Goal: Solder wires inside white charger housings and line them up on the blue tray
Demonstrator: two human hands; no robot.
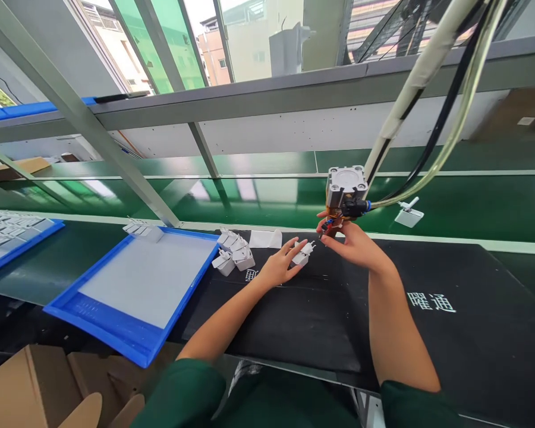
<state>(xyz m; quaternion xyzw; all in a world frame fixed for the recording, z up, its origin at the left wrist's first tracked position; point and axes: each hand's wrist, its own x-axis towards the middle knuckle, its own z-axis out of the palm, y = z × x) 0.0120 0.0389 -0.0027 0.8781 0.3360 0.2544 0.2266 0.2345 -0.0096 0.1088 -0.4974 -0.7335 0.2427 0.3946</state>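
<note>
My left hand (280,264) is on the black mat, its thumb and fingers around a small white plastic part (304,253) with a thin piece standing out of it. My right hand (355,242) is closed around the lower end of a hanging power tool (346,189), which has a square metal top, a black fitting and hoses. The tool's tip is close to the right side of the white part; whether they touch I cannot tell. A small cluster of similar white parts (237,252) sits left of my left hand, near a white slip (266,239).
A blue-rimmed tray (149,351) lies to the left, with white parts (143,229) at its far corner. Another loaded tray (49,224) is farther left. One white part (409,215) rests on the green surface behind. Cardboard boxes (49,380) stand at lower left.
</note>
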